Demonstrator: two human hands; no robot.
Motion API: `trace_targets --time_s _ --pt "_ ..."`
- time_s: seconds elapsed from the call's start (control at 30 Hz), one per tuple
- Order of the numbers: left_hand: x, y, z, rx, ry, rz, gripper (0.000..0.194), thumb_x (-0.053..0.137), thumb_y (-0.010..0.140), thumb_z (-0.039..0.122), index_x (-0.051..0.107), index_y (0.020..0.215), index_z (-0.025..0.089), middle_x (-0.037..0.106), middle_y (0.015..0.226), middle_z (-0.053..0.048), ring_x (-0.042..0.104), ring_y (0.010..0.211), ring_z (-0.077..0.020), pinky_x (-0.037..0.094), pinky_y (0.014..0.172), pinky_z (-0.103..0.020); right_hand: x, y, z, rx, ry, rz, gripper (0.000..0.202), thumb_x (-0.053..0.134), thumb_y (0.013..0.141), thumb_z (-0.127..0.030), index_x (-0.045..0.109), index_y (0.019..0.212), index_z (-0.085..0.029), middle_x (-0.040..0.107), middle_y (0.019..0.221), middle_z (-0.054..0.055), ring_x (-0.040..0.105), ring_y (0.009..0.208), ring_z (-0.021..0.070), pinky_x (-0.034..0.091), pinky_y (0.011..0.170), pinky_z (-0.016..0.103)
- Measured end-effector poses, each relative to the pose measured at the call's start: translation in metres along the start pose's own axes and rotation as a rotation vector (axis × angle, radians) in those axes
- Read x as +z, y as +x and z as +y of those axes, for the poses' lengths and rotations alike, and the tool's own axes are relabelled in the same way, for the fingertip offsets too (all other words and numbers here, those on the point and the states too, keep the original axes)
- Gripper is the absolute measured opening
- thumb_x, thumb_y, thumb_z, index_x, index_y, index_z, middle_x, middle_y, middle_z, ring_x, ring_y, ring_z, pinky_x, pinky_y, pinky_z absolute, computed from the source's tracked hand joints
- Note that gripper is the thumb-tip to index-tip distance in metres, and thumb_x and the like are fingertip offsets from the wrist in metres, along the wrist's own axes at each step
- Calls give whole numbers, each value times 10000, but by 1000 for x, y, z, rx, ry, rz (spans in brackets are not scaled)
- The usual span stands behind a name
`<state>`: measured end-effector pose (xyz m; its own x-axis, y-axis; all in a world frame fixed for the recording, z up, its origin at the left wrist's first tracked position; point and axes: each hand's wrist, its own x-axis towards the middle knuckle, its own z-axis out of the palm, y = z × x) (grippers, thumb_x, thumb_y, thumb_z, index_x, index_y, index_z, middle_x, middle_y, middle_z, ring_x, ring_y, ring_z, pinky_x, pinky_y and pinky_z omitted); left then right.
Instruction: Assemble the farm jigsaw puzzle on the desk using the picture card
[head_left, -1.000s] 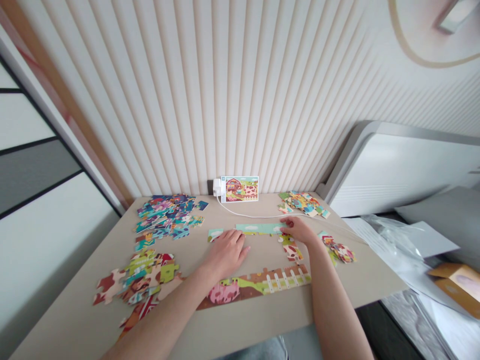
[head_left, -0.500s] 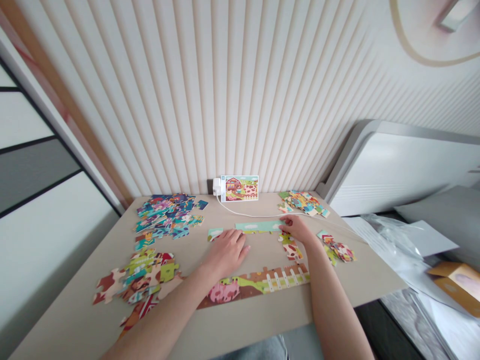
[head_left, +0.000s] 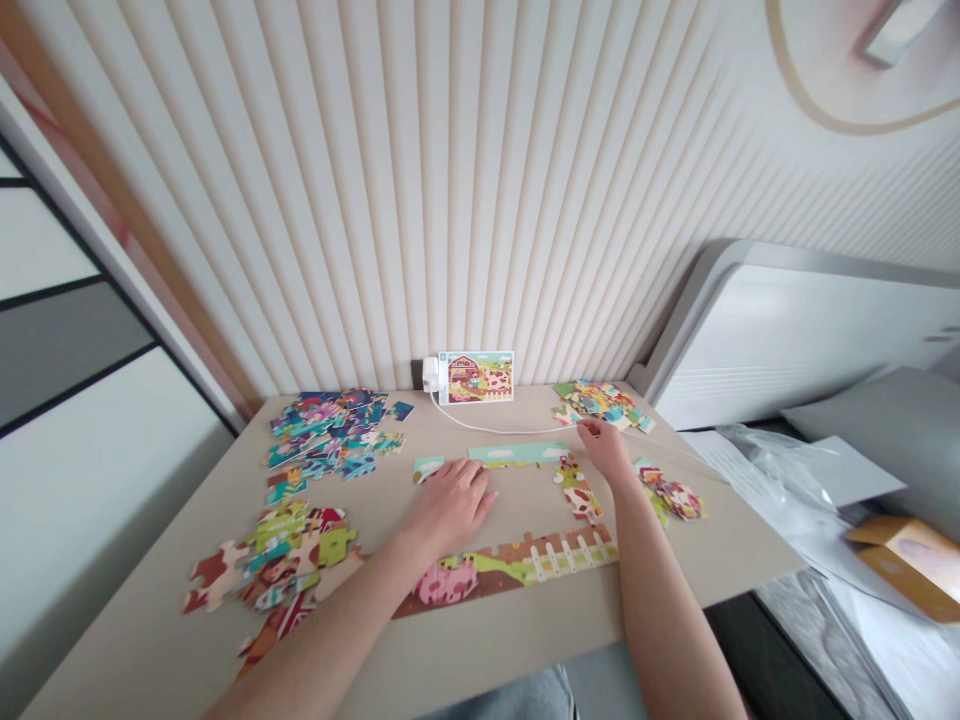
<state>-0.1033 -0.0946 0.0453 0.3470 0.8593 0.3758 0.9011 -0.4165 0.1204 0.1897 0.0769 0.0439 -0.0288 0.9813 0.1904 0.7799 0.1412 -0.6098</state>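
My left hand [head_left: 454, 500] lies flat with fingers stretched, over the left end of the sky-blue puzzle strip [head_left: 521, 455] and close to a small loose sky piece [head_left: 427, 468]. My right hand [head_left: 600, 445] is above the strip's right end, fingertips pinched on the white charging cable [head_left: 510, 432]. Below that hand, a short column of cow-pattern pieces [head_left: 577, 488] runs down from the strip. Nearer to me is a joined bottom strip with a pink pig [head_left: 448, 582] and a white fence [head_left: 566, 556]; my left forearm hides its left part.
A farm picture card [head_left: 480, 377] leans on the wall beside a white charger [head_left: 430, 375]. Puzzle piles lie at back left [head_left: 330, 425], front left [head_left: 289, 560], back right [head_left: 600, 402] and right [head_left: 671, 492]. A bed with papers and an orange box [head_left: 911, 565] is at right.
My right hand has left the strip's right corner and moved up and slightly right to the white cable. The corner of the strip now shows. My left hand stays in place.
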Motion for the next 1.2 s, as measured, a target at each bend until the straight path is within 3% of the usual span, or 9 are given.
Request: trace_targets --time_s 0.13,0.27,0.4,0.6,0.77,1.2 --pt "3 -1 -1 -3 -7 18 308 436 1048 374 645 1190 198 648 1168 -118 590 1148 -277 452 1028 -459 -10 -31 -11 11 -78 -31 484 543 896 -494 725 1189 -154 740 1037 128 679 961 275 467 857 352" --pt "4 0 -1 -3 -13 21 296 445 1044 377 649 1167 201 651 1151 -117 591 1141 -277 450 1026 -457 -16 -78 -21 -7 -350 -173 768 620 846 -613 531 1466 -169 658 1256 178 595 1187 344 427 947 400" --pt "1 0 0 -1 -25 21 292 445 1043 383 647 1154 204 650 1150 -116 594 1133 -276 447 1029 -457 -14 -104 -30 1 -473 -180 688 585 893 -532 493 1488 -199 620 1334 169 554 1240 344 411 959 404" --pt "1 -1 0 4 -32 19 278 449 1042 374 647 1150 211 650 1160 -113 593 1143 -277 450 1029 -463 -2 -105 -25 -34 -424 -55 485 558 917 -352 609 1377 -207 685 1209 148 617 1133 300 417 953 363" --pt "2 0 1 13 -30 15 279 439 1045 365 648 1146 209 654 1168 -115 591 1153 -278 454 1031 -464 1 -108 -18 -45 -361 23 484 571 917 -355 621 1374 -202 679 1204 142 611 1147 298 420 972 360" --pt "0 0 2 19 -29 2 270 459 1041 355 642 1174 207 648 1184 -111 594 1160 -272 445 1041 -447 5 -106 -17 -89 -331 7 330 568 957 -399 759 1197 -278 654 1192 97 608 1106 258 414 985 352"
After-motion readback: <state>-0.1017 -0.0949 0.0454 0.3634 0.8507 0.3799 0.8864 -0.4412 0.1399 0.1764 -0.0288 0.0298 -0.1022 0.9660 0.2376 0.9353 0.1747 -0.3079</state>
